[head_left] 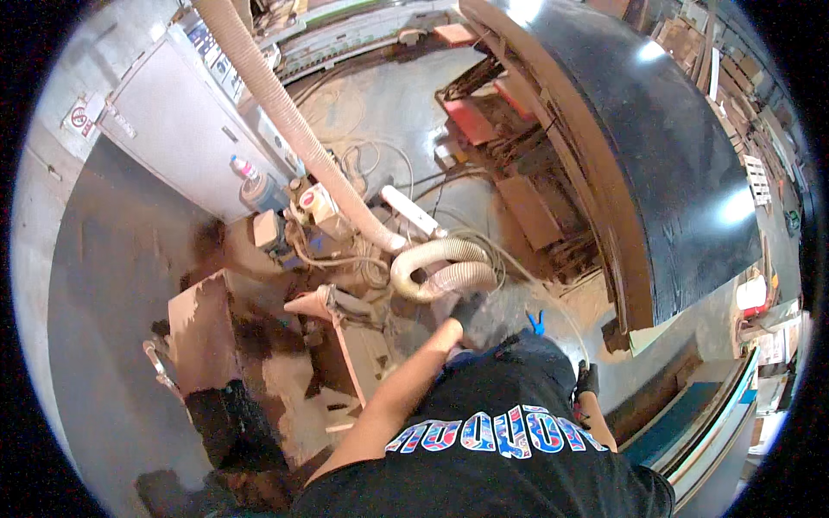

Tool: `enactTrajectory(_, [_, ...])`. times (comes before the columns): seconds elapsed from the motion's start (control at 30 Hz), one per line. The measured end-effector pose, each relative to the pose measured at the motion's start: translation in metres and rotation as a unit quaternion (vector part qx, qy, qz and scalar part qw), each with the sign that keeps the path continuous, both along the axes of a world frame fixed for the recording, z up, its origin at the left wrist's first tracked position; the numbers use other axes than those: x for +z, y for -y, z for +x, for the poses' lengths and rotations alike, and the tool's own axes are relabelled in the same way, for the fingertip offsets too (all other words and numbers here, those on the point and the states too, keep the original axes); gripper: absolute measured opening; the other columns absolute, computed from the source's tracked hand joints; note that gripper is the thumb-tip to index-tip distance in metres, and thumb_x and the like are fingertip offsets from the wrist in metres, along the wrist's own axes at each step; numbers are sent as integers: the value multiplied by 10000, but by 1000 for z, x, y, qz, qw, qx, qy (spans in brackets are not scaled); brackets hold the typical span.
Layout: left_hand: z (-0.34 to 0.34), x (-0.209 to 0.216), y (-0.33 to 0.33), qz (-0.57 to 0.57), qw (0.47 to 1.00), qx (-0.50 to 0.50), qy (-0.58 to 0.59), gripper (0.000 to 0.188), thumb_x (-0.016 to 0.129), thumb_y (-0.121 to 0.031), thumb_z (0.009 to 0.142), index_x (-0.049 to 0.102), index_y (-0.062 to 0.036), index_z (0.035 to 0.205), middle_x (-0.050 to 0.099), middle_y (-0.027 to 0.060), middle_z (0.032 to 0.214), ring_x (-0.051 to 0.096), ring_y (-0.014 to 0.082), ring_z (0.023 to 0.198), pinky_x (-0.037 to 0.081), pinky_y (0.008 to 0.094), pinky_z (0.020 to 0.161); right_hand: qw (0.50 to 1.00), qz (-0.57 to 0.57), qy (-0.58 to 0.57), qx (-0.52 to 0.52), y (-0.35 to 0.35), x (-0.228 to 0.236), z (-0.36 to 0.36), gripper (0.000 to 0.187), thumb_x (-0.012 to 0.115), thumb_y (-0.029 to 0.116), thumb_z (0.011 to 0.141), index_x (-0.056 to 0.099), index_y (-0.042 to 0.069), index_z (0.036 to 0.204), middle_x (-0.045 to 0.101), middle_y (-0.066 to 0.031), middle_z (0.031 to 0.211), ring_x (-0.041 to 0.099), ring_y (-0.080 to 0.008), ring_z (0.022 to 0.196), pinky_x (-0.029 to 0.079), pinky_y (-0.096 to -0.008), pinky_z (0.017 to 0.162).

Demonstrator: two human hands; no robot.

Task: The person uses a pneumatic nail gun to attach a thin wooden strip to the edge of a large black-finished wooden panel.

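Note:
My left hand [472,315], in a dark grey glove, reaches forward to the lower loop of a beige ribbed flexible hose [440,269] that coils on the dusty floor. The hand is blurred, so I cannot tell whether it grips the hose. The same hose runs up and away to the upper left [276,104]. My right hand [587,378], in a black glove, hangs low beside my hip and holds nothing that I can see. A small blue object [536,323] shows just above my black shirt.
A large black curved panel [673,155] with a wooden edge stands at the right. A grey cabinet [181,138] is at the left, with a bottle [246,168] beside it. Sawdust-covered machine parts [259,345], cables and wood offcuts [527,211] crowd the floor.

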State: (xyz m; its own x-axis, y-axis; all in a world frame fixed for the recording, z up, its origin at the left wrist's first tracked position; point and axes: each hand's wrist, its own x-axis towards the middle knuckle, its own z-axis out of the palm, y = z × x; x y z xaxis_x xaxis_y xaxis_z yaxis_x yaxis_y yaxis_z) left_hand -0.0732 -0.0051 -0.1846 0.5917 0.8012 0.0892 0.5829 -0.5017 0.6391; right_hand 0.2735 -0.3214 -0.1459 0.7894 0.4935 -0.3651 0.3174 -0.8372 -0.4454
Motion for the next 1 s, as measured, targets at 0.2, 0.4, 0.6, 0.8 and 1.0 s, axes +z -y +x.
enactTrajectory(0.2, [59,10,46,119,954,-220,-163,329,470,-286,935,573,-68,1159,574,192,1164,565,345,1046,444,427,926,992,37,-67,98,-3,30,55,266,473,176,910,564,211,1157,640,-134,988,607,-352,915,478,-445,765])
enactTrajectory(0.4, [114,176,110,-81,981,-171,49,477,536,-385,883,549,-27,1198,569,181,1218,529,349,1153,411,419,988,915,-12,60,400,-39,187,-3,693,481,-45,717,459,221,1356,648,-118,1081,624,-309,982,496,-411,827])
enactTrajectory(0.6, [177,241,140,152,953,-247,-91,366,571,-457,798,671,-148,967,625,178,1025,596,350,957,393,569,907,871,121,91,467,-58,214,-23,471,525,27,780,516,153,1234,607,-194,1057,582,-390,961,463,-481,787])
enactTrajectory(0.8, [171,238,118,57,979,-188,59,320,506,-403,889,685,-150,809,652,135,736,628,339,672,456,480,624,928,190,144,287,-60,204,-44,331,651,125,745,579,90,1066,588,-177,1029,575,-391,923,477,-484,762])
enactTrajectory(1.0, [176,233,117,11,979,-149,-135,335,546,-437,847,685,-144,762,650,135,752,632,332,694,448,477,601,732,132,-577,-339,-72,144,-15,537,654,323,755,384,152,1188,443,-128,1102,493,-350,981,441,-507,833])
